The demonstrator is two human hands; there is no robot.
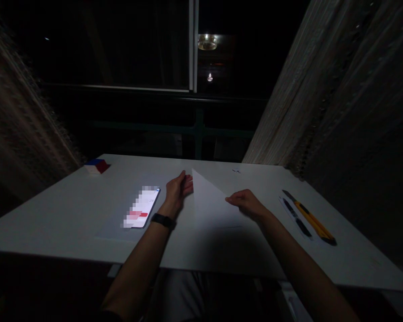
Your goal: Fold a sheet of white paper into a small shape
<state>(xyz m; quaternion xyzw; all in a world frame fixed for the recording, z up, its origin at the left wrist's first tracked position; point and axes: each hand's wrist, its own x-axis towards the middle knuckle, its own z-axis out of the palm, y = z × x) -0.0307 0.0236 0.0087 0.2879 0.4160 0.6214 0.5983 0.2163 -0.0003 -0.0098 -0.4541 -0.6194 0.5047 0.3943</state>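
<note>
A sheet of white paper (210, 201) stands raised and tilted above the white table, its pointed top corner at the upper left. My right hand (245, 202) pinches its right edge between thumb and fingers. Beside the paper's left edge is my left hand (178, 190), open, with a dark band on the wrist. Its fingers reach toward the sheet, and their tips are partly hidden; contact with the paper cannot be made out. Left of that hand lies a phone (147, 208) with a lit screen, partly blurred out.
A yellow utility knife (314, 221) and a black pen (297, 218) lie at the right of the table (70, 223). A colored cube (96, 166) sits at the far left corner. Small scraps (236, 171) lie near the back edge. Curtains (282, 89) hang on both sides.
</note>
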